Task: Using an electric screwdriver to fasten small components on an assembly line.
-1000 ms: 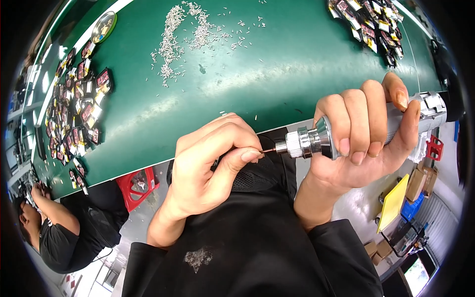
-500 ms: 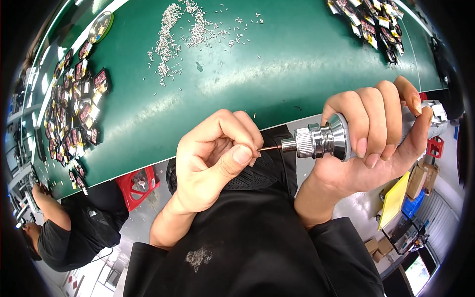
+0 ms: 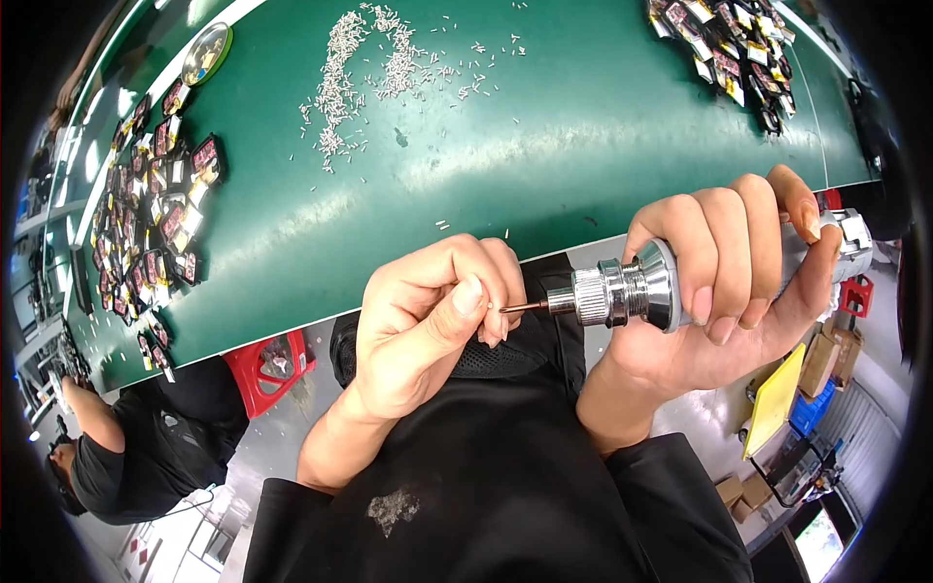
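My right hand [image 3: 724,291] wraps the tool [image 3: 627,291]; left fingertips [image 3: 471,296] pinch at its bit [image 3: 525,307]. I should keep it straight and steady.

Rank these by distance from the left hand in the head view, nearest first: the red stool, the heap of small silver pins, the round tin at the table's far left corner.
From the left hand:
1. Red stool, just to its left, under the table edge.
2. Heap of small silver pins, straight ahead on the green table.
3. Round tin, far left corner.
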### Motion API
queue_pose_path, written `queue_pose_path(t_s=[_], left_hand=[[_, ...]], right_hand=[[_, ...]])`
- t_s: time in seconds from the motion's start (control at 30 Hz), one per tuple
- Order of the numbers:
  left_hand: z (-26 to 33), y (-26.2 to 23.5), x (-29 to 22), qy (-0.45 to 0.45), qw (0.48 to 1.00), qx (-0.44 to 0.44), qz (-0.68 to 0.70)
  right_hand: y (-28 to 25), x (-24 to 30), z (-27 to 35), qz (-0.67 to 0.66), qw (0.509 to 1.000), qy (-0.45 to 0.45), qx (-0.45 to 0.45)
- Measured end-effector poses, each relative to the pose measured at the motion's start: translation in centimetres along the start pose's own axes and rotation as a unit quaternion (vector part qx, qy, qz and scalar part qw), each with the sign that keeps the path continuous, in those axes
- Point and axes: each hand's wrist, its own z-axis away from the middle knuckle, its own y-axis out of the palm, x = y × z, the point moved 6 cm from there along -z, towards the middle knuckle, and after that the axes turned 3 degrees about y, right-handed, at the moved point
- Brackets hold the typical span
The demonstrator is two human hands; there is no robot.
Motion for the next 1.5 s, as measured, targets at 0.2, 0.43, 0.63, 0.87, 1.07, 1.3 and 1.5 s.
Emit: queue_pose_path(t_s=[0.2, 0.43, 0.63, 0.87, 1.07, 1.3, 1.5], left_hand=[[0.0, 0.2, 0.1, 0.01, 1.0, 0.011, -0.003], [0.0, 0.0, -0.1, -0.007, 1.0, 0.011, -0.022], [0.2, 0.2, -1.1, 0.0, 0.984, -0.009, -0.176], [0.1, 0.8, -2.1, 0.135, 0.893, -0.055, -0.426], [-1.4, 0.9, -2.6, 0.106, 0.906, -0.022, -0.409], [-2.8, -2.1, -9.0, 0.166, 0.786, -0.115, -0.584], [-12.6, -3.4, -15.1, 0.139, 0.686, -0.088, -0.709]], right_hand=[[0.0, -0.2, -0.1, -0.002, 1.0, 0.006, 0.008], [0.1, -0.2, -0.1, 0.013, 0.999, 0.02, 0.025], [0.2, -0.2, 0.3, 0.036, 0.999, 0.019, 0.03], [-0.7, 0.0, 0.2, 0.061, 0.998, -0.007, 0.02], [-1.4, 0.5, -1.1, 0.018, 1.0, -0.007, 0.002], [-4.0, 1.7, -1.8, 0.045, 0.993, -0.068, -0.084], [-6.6, 2.2, -2.0, 0.032, 0.988, -0.07, -0.137]])
